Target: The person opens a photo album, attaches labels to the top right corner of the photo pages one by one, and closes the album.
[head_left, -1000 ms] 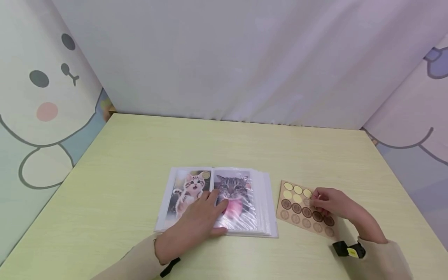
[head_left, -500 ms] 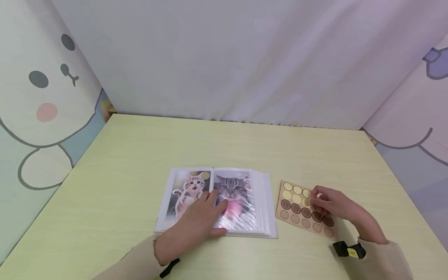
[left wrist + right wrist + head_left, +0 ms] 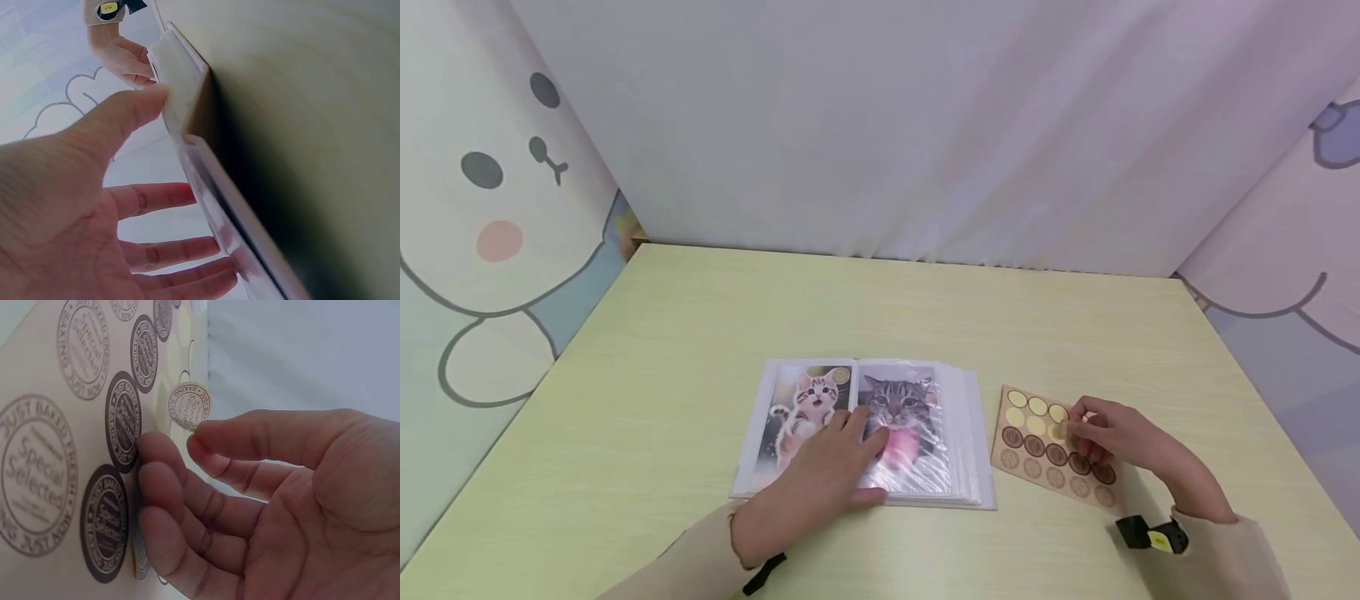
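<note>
My left hand (image 3: 820, 467) rests with spread fingers across an open photo album (image 3: 966, 433) with clear sleeves. A kitten photo (image 3: 808, 392) fills its left page, bearing a round sticker (image 3: 841, 376) at the top right corner. On the right page lies a photo of a grey tabby cat (image 3: 898, 400). In the left wrist view, the thumb (image 3: 134, 107) lies at the album's lower edge. My right hand (image 3: 1112, 433) pinches a small round sticker (image 3: 190, 404) between thumb and forefinger. The other fingers touch the sticker sheet (image 3: 1011, 479), printed with dark and tan "Special Selected" stickers.
Pale yellow spots on the sheet's far rows mark bare backing (image 3: 1017, 399). Album and sheet lie side by side on a light wooden table (image 3: 700, 333). A plain curtain (image 3: 850, 125) hangs behind, and cartoon-printed cloth (image 3: 497, 350) covers both sides.
The sticker at my right fingertips has come up from the sheet, baring a yellow spot where a tan circle showed. The left hand and album have stayed put.
</note>
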A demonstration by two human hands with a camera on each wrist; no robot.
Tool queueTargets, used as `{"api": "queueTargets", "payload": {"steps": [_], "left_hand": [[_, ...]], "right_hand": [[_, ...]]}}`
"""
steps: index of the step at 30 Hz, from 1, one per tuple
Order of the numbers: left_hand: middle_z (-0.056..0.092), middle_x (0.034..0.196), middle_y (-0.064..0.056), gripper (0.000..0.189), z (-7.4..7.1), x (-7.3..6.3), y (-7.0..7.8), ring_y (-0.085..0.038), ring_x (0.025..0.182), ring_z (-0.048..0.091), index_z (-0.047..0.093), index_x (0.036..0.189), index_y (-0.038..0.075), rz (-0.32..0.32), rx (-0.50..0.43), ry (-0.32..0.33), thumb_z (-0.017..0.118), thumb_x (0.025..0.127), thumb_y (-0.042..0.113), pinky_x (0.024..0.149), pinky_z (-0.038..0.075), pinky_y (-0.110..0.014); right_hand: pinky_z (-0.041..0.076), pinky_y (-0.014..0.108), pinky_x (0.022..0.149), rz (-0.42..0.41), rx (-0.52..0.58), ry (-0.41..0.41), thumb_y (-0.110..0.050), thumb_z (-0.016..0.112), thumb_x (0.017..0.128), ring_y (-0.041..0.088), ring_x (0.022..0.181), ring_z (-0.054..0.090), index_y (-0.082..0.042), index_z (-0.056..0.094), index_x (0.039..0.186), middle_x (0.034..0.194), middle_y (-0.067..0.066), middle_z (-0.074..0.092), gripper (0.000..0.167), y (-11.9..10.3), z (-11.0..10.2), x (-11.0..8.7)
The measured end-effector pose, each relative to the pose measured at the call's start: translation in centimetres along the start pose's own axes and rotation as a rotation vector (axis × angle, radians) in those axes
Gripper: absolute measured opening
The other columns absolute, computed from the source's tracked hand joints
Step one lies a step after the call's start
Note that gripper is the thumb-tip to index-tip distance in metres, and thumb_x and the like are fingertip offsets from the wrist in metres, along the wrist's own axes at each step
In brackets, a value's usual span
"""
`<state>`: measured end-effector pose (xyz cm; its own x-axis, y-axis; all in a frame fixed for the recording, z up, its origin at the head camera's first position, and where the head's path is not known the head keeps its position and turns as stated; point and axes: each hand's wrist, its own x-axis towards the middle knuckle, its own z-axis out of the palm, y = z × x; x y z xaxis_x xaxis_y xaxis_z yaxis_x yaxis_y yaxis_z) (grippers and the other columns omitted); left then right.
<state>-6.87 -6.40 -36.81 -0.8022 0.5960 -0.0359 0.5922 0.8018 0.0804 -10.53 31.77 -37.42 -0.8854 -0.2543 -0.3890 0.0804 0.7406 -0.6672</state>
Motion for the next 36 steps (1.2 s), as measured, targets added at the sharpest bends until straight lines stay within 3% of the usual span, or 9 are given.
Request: {"api": "queueTargets", "payload": {"steps": [10, 24, 36], "left_hand": [[0.050, 0.121, -0.016, 0.065, 0.1, -0.1, -0.2, -0.031, 0.105, 0.052, 0.054, 0.122, 0.014, -0.003, 0.004, 0.026, 0.066, 0.073, 0.056, 0.078, 0.055, -0.039], [0.051, 0.119, -0.015, 0.063, 0.1, -0.2, -0.1, -0.028, 0.100, 0.053, 0.055, 0.119, 0.015, 0.008, 0.029, 0.027, 0.066, 0.073, 0.056, 0.076, 0.055, -0.036], [0.050, 0.122, -0.015, 0.065, 0.1, 0.0, 0.0, -0.028, 0.104, 0.053, 0.054, 0.123, 0.016, 0.008, 0.036, 0.014, 0.065, 0.074, 0.058, 0.079, 0.055, -0.037]], "right_hand": [[0.039, 0.023, 0.049, -0.026, -0.139, 0.083, -0.021, 0.056, 0.093, 0.013, 0.054, 0.046, -0.004, 0.054, 0.087, 0.061, 0.002, 0.052, 0.017, -2.6, 0.1, 0.3], [0.042, 0.024, 0.056, -0.225, -0.249, 0.151, -0.018, 0.060, 0.089, 0.012, 0.063, 0.048, -0.008, 0.061, 0.082, 0.069, -0.001, 0.057, 0.012, -9.2, 0.6, 3.5], [0.044, 0.026, 0.054, -0.281, -0.147, 0.052, -0.024, 0.061, 0.090, 0.013, 0.059, 0.049, -0.008, 0.060, 0.083, 0.070, 0.008, 0.059, 0.018, -12.4, 3.2, 8.2]]}}
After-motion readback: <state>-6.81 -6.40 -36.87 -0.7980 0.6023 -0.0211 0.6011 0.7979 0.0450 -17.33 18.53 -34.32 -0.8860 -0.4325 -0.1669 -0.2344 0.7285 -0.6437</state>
